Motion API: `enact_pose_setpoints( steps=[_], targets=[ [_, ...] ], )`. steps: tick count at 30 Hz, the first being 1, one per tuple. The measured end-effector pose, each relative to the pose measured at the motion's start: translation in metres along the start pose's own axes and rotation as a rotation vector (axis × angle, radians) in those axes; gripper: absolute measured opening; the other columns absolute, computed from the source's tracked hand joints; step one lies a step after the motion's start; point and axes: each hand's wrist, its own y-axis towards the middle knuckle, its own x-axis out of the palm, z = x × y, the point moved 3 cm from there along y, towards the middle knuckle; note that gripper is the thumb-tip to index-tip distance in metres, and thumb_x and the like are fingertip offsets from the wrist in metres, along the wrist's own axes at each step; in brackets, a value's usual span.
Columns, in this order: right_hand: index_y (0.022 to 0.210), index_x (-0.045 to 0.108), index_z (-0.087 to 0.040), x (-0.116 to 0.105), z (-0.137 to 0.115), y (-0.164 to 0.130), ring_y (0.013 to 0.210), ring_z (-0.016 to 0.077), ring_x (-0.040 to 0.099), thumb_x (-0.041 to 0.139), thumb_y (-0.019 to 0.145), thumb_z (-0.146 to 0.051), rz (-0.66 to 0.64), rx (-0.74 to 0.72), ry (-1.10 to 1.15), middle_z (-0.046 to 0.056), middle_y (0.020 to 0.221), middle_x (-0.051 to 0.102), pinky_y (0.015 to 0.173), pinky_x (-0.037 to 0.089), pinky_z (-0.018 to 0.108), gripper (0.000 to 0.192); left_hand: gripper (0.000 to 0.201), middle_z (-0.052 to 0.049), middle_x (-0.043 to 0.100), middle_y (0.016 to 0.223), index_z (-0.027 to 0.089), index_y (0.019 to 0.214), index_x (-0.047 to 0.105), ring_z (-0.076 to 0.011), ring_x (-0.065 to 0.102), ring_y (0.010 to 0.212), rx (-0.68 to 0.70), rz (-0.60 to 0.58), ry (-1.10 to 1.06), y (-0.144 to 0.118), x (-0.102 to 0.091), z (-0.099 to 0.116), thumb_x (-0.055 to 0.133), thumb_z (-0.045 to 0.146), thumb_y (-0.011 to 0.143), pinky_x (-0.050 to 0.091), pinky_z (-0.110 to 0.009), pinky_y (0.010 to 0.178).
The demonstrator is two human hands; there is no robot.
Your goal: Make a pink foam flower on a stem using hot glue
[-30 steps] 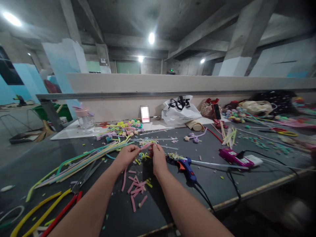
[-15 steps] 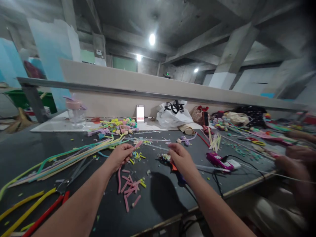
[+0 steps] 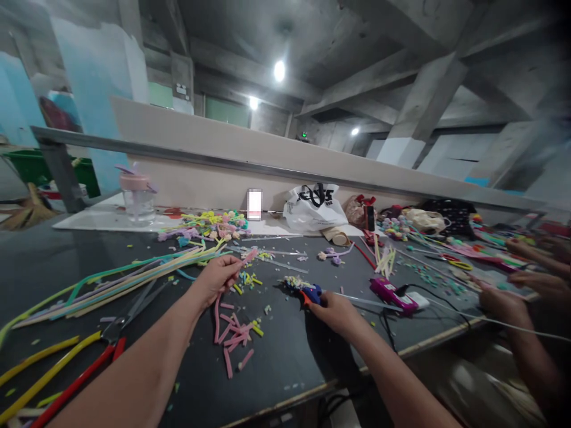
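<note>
My left hand (image 3: 217, 278) is pinched around a short pink pipe cleaner (image 3: 248, 257), whose fuzzy end pokes up past the fingertips. Below that hand, cut pink pipe cleaner pieces (image 3: 236, 334) lie scattered on the dark table. My right hand (image 3: 333, 308) is closed on the back of a blue and orange glue gun (image 3: 311, 293). The gun rests low at the tabletop, its nozzle end among small pale and yellow bits (image 3: 294, 283). A clear glue stick (image 3: 366, 302) sticks out behind it, to the right.
Large scissors (image 3: 116, 330) with red and yellow handles lie at left, beside long pastel pipe cleaners (image 3: 134, 279). Finished fuzzy pieces (image 3: 209, 226), a phone (image 3: 254, 205) and a white bag (image 3: 312, 208) stand behind. A purple power strip (image 3: 393, 296) is right; another person's hands (image 3: 502, 302) work beyond.
My right hand has come down and right from above the glue gun, and now grips it. My left hand stays nearly in place with the pink pipe cleaner.
</note>
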Motion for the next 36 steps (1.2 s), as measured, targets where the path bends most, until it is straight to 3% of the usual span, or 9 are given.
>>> enact_pose_setpoints(
  steps=[3, 6, 11, 14, 17, 23, 36],
  targets=[
    [0.065, 0.057, -0.017, 0.002, 0.0, -0.003, 0.058, 0.016, 0.057, 0.063, 0.065, -0.023, -0.174, 0.08, 0.259, -0.001, 0.052, 0.055, 0.055, 0.045, 0.027, 0.008, 0.029, 0.008, 0.048, 0.049, 0.017, 0.075, 0.051, -0.0011, 0.032, 0.03, 0.0, -0.019, -0.019, 0.0, -0.001, 0.0, 0.066, 0.04, 0.065, 0.015, -0.011, 0.028],
    [0.081, 0.06, -0.015, 0.005, -0.001, -0.015, 0.06, 0.0112, 0.057, 0.058, 0.072, -0.025, -0.308, 0.114, 0.537, 0.002, 0.068, 0.061, 0.063, 0.05, 0.026, 0.013, 0.028, 0.008, 0.048, 0.049, 0.017, 0.075, 0.052, -0.0008, 0.031, 0.029, -0.009, -0.064, -0.038, 0.0, 0.001, 0.0, 0.066, 0.039, 0.066, 0.014, -0.011, 0.028],
    [0.087, 0.061, -0.013, 0.013, -0.016, -0.037, 0.061, 0.0074, 0.053, 0.059, 0.075, -0.02, -0.414, 0.122, 0.986, 0.004, 0.078, 0.059, 0.058, 0.049, 0.017, 0.014, 0.026, 0.008, 0.047, 0.047, 0.017, 0.074, 0.052, -0.0001, 0.028, 0.028, -0.008, -0.116, -0.05, -0.002, 0.006, 0.003, 0.065, 0.038, 0.068, 0.016, -0.012, 0.029],
    [0.097, 0.06, -0.018, 0.018, -0.033, -0.049, 0.053, 0.0065, 0.046, 0.064, 0.073, -0.018, -0.387, 0.022, 1.206, 0.0, 0.069, 0.056, 0.047, 0.041, 0.015, 0.024, 0.024, 0.009, 0.046, 0.046, 0.017, 0.073, 0.053, -0.0004, 0.029, 0.029, 0.002, -0.13, -0.042, -0.003, 0.008, 0.005, 0.065, 0.038, 0.069, 0.016, -0.012, 0.03],
    [0.097, 0.06, -0.019, 0.02, -0.047, -0.059, 0.05, 0.0083, 0.041, 0.064, 0.075, -0.028, -0.28, -0.101, 1.131, -0.003, 0.056, 0.05, 0.045, 0.035, 0.018, 0.025, 0.024, 0.008, 0.046, 0.045, 0.016, 0.073, 0.054, -0.0006, 0.029, 0.029, 0.01, -0.132, -0.028, -0.004, 0.009, 0.006, 0.065, 0.037, 0.069, 0.016, -0.013, 0.03],
    [0.088, 0.061, -0.016, 0.025, -0.062, -0.07, 0.053, 0.0104, 0.038, 0.062, 0.073, -0.041, -0.091, -0.299, 0.785, -0.003, 0.053, 0.049, 0.052, 0.029, 0.022, 0.028, 0.024, 0.008, 0.046, 0.044, 0.016, 0.069, 0.052, -0.001, 0.029, 0.029, 0.014, -0.13, -0.007, -0.007, 0.013, 0.008, 0.065, 0.036, 0.068, 0.016, -0.013, 0.031],
    [0.084, 0.057, -0.018, 0.041, -0.062, -0.066, 0.052, 0.0117, 0.039, 0.054, 0.077, -0.04, -0.031, -0.317, 0.563, -0.005, 0.052, 0.046, 0.053, 0.03, 0.023, 0.023, 0.025, 0.008, 0.046, 0.044, 0.016, 0.069, 0.052, -0.0011, 0.028, 0.029, 0.014, -0.157, 0.001, -0.008, 0.016, 0.009, 0.065, 0.037, 0.068, 0.015, -0.014, 0.031]
  ],
)
